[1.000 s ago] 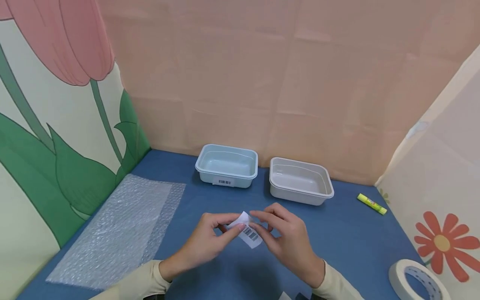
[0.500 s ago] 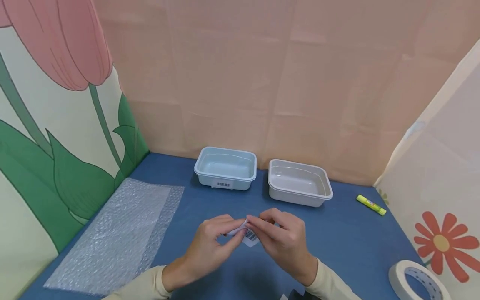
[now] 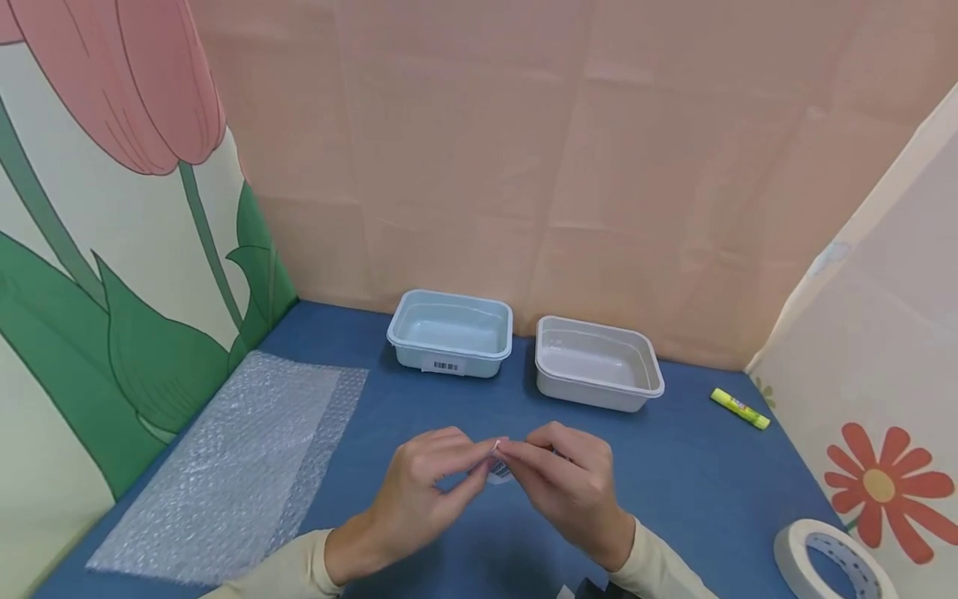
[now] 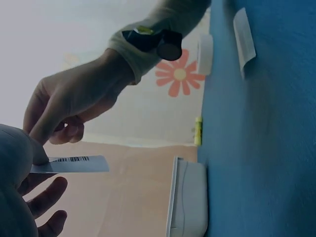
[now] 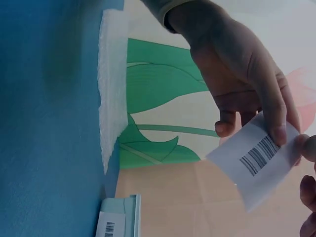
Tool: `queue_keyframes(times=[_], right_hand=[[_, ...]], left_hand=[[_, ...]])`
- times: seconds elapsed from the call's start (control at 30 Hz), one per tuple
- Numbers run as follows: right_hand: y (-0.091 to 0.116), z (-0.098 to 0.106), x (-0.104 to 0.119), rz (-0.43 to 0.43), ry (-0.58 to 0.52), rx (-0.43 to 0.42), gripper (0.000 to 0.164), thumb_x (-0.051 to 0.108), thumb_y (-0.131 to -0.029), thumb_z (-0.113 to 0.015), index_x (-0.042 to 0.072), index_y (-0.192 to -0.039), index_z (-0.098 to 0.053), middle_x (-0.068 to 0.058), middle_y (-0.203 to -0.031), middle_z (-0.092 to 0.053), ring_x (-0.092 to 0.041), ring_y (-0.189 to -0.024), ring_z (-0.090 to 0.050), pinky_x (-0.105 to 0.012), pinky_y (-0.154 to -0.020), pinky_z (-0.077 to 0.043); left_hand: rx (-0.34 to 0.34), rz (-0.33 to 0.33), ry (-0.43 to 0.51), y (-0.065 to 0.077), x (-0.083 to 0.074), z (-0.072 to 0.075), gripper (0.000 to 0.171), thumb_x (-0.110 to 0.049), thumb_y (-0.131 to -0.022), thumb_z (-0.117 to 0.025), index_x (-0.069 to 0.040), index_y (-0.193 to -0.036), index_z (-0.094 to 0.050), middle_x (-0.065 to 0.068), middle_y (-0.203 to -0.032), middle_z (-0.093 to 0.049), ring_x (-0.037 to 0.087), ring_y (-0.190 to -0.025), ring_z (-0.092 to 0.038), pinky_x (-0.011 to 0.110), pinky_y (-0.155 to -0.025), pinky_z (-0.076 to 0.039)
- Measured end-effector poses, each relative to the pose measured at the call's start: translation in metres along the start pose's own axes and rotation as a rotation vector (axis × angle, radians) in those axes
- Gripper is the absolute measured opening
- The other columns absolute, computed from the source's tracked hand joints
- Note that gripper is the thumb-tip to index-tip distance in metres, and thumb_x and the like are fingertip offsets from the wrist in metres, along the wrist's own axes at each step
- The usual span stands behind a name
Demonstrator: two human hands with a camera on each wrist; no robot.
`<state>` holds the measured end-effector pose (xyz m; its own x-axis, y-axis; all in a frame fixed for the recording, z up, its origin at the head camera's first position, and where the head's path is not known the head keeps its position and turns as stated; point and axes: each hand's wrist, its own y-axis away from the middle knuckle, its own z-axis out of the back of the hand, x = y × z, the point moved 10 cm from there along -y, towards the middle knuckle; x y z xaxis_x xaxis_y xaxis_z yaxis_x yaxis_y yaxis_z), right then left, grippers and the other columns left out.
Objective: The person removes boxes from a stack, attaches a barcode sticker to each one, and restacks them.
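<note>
A white barcode label [image 5: 259, 158] is held in the air between both hands, over the middle of the blue table. My left hand [image 3: 419, 491] pinches it between thumb and fingers. The fingertips of my right hand [image 3: 572, 482] pinch a corner or edge of the same label. In the head view the hands cover most of it, and only a small printed part shows below the fingertips. A light blue plastic tub [image 3: 451, 333], with a barcode label stuck on its front, and a grey-beige tub [image 3: 597, 362] stand beyond the hands.
Bubble wrap [image 3: 232, 466] lies flat at the left. A yellow-green glue stick [image 3: 739, 408] lies to the right, and a roll of white tape [image 3: 797, 557] is at the near right. Another white paper piece [image 4: 244, 42] lies on the table near the right arm. Patterned walls enclose the table.
The label, largely visible from above a second ago, has tipped on edge. My right fingertips have come to its corner and now meet the left fingertips there.
</note>
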<state>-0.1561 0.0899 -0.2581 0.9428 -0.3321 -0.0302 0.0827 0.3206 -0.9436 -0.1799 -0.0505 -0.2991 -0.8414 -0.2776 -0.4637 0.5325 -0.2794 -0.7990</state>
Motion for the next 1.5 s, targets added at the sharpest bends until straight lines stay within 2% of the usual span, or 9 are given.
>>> queue_keyframes(times=[0.2,0.4,0.67,0.8,1.03,1.1,1.23,1.33,1.5], right_hand=[[0.007,-0.007,-0.009,-0.088,-0.049,0.053,0.016,0.018,-0.096,-0.074,0.003,-0.091,-0.08,0.0,-0.072,-0.061,-0.001,-0.054,-0.047,-0.008,-0.053,-0.039],[0.013,-0.013,-0.016,-0.142,-0.038,0.125,0.016,0.021,-0.097,-0.073,0.007,-0.093,-0.079,0.001,-0.076,-0.063,0.001,-0.055,-0.048,-0.007,-0.053,-0.041],[0.019,-0.017,-0.024,-0.195,-0.031,0.191,0.013,0.022,-0.099,-0.071,0.013,-0.09,-0.073,0.004,-0.081,-0.062,0.001,-0.057,-0.047,-0.004,-0.055,-0.038],[0.02,-0.021,-0.025,-0.159,0.031,0.241,0.018,0.024,-0.102,-0.065,0.012,-0.09,-0.071,0.004,-0.082,-0.06,-0.001,-0.057,-0.051,-0.007,-0.054,-0.042],[0.018,-0.022,-0.009,0.114,0.209,0.243,0.028,0.021,-0.106,-0.059,0.008,-0.085,-0.073,0.001,-0.075,-0.062,-0.007,-0.056,-0.055,-0.016,-0.05,-0.038],[0.019,-0.023,-0.004,0.179,0.238,0.238,0.028,0.021,-0.106,-0.06,0.009,-0.084,-0.072,0.002,-0.075,-0.062,-0.008,-0.059,-0.054,-0.018,-0.053,-0.037],[0.023,-0.022,0.0,0.235,0.233,0.235,0.026,0.02,-0.106,-0.059,0.009,-0.085,-0.068,-0.002,-0.084,-0.063,-0.014,-0.074,-0.058,-0.027,-0.066,-0.046],[0.026,-0.021,-0.007,0.131,0.093,0.285,0.022,0.018,-0.107,-0.055,0.006,-0.091,-0.064,-0.006,-0.098,-0.068,-0.02,-0.091,-0.064,-0.03,-0.081,-0.051],[0.04,-0.011,-0.031,-0.214,-0.214,0.393,0.013,0.017,-0.106,-0.055,0.007,-0.102,-0.062,-0.002,-0.104,-0.069,-0.014,-0.097,-0.068,-0.017,-0.091,-0.053]], left_hand=[[0.004,-0.046,-0.144,0.002,0.001,0.0,0.028,-0.002,-0.089,-0.077,-0.013,-0.115,-0.08,-0.01,-0.077,-0.071,0.002,-0.071,-0.06,0.011,-0.066,-0.043],[0.07,0.001,-0.258,0.003,0.007,-0.005,0.031,-0.005,-0.086,-0.08,-0.02,-0.113,-0.081,-0.014,-0.079,-0.071,0.0,-0.074,-0.059,0.011,-0.065,-0.039],[0.102,0.001,-0.099,0.004,0.008,-0.012,0.034,-0.004,-0.093,-0.074,-0.013,-0.125,-0.075,-0.01,-0.082,-0.074,0.001,-0.075,-0.061,0.01,-0.068,-0.046],[0.169,0.142,0.082,0.005,0.019,-0.019,0.031,-0.011,-0.099,-0.069,-0.012,-0.129,-0.073,-0.007,-0.089,-0.076,0.001,-0.079,-0.062,0.016,-0.068,-0.051],[0.295,0.572,0.597,0.013,0.049,-0.042,0.03,-0.019,-0.107,-0.056,-0.002,-0.124,-0.074,0.022,-0.109,-0.076,-0.004,-0.075,-0.061,0.019,-0.068,-0.05],[0.312,0.623,0.668,0.015,0.053,-0.046,0.031,-0.017,-0.107,-0.057,0.004,-0.122,-0.073,0.029,-0.108,-0.074,-0.003,-0.076,-0.063,0.018,-0.071,-0.052],[0.35,0.658,0.688,0.018,0.062,-0.051,0.033,-0.018,-0.107,-0.056,0.008,-0.117,-0.073,0.026,-0.108,-0.075,0.003,-0.085,-0.071,0.024,-0.074,-0.059],[0.345,0.705,0.629,0.019,0.079,-0.05,0.033,-0.022,-0.107,-0.056,0.004,-0.114,-0.074,0.013,-0.097,-0.075,0.006,-0.076,-0.066,0.027,-0.065,-0.058],[0.358,0.846,0.584,0.03,0.108,-0.049,0.032,-0.023,-0.106,-0.059,0.004,-0.117,-0.073,0.006,-0.089,-0.074,0.013,-0.069,-0.067,0.033,-0.062,-0.06]])
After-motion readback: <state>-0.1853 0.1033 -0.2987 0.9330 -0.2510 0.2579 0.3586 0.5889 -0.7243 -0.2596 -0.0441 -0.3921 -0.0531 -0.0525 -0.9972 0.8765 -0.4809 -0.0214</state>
